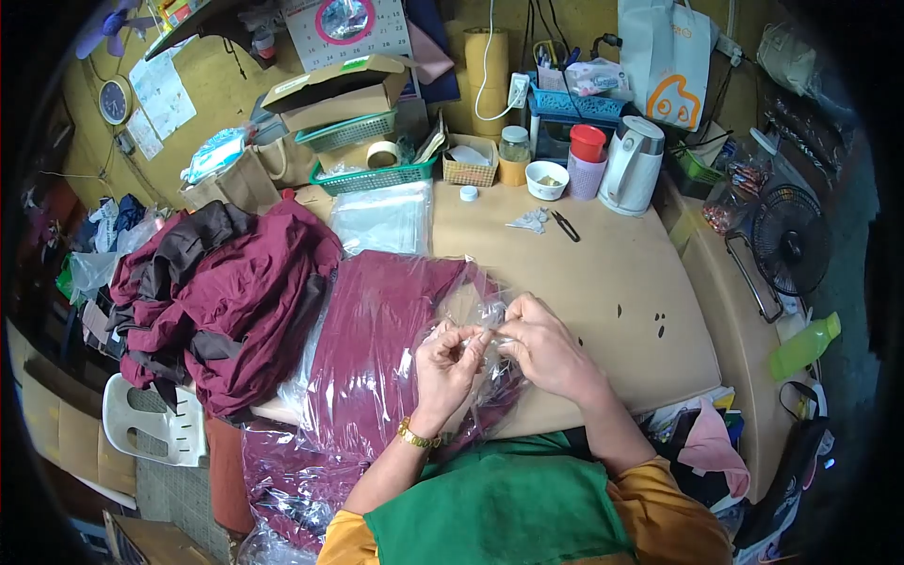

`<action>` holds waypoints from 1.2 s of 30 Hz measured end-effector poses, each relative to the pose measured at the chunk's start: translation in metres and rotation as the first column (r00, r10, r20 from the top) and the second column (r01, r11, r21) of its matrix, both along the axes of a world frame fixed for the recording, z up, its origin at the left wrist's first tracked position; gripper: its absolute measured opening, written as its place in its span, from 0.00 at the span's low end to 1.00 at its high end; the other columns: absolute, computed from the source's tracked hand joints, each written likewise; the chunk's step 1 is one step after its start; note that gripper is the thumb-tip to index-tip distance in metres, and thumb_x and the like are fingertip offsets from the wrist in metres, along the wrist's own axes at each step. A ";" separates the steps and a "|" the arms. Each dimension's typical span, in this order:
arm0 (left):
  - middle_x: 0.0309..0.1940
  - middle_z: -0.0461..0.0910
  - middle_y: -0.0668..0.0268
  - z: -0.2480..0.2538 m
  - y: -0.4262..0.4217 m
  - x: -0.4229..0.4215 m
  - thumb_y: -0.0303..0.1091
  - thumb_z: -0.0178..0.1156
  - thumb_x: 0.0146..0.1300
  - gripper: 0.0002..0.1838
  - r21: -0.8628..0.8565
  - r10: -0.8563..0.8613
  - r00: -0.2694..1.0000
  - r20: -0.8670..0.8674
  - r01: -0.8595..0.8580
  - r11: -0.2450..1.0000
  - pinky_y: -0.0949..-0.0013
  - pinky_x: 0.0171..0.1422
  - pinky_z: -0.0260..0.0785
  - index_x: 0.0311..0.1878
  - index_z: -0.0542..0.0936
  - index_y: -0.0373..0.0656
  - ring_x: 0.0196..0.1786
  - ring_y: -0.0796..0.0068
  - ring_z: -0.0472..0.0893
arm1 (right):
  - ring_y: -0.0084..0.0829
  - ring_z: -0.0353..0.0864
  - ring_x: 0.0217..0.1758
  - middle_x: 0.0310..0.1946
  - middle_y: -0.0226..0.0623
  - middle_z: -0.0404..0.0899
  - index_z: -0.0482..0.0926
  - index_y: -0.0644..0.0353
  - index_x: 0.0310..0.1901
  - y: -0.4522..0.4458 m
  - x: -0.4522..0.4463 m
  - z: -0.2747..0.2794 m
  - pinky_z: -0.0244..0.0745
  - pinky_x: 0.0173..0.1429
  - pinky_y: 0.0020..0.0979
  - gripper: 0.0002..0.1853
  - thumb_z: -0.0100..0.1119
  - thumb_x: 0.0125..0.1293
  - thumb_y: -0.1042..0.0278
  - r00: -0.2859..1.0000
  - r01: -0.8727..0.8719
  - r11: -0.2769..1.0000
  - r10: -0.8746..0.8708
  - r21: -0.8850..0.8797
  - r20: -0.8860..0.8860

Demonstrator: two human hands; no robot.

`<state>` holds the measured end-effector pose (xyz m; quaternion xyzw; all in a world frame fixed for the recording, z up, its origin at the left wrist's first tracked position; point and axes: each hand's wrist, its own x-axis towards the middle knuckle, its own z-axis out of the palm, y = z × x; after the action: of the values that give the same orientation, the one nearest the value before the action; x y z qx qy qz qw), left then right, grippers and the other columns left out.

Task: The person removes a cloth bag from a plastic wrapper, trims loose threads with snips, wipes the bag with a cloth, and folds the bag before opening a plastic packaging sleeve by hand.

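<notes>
Both hands meet at the near middle of the table over a clear plastic bag [377, 292] with a maroon garment inside. My left hand [450, 363], with a gold watch on its wrist, pinches the gathered plastic with thumb and fingers. Close against it, my right hand [541, 344] has its fingers closed on the same plastic. The bag's film is crumpled around and under both hands. What lies exactly between the fingertips is too small to tell. A loose pile of maroon and dark grey garments [235, 292] lies to the left.
Flat clear bags [381, 217] lie behind the wrapped garment. Black snips [566, 226], a white cap [468, 193], a small bowl [546, 180] and a kettle [633, 165] stand or lie farther back. A fan [791, 239] and green bottle [803, 347] are at the right.
</notes>
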<state>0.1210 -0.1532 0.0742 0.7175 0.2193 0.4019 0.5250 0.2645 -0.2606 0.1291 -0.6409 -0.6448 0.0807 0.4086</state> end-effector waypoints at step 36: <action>0.23 0.70 0.61 0.040 -0.009 -0.008 0.23 0.69 0.55 0.08 0.504 0.028 0.999 -0.019 -0.014 0.864 0.67 0.30 0.65 0.39 0.85 0.35 0.26 0.68 0.72 | 0.14 0.75 0.29 0.30 0.25 0.77 0.80 0.65 0.34 0.013 -0.003 -0.018 0.71 0.33 0.20 0.04 0.67 0.62 0.81 0.427 0.025 0.974 0.192 0.224 -0.883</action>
<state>0.1127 -0.1624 0.1143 0.8323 0.1213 0.4416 0.3124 0.2610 -0.2478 0.1112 -0.4206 -0.3633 0.3638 0.7475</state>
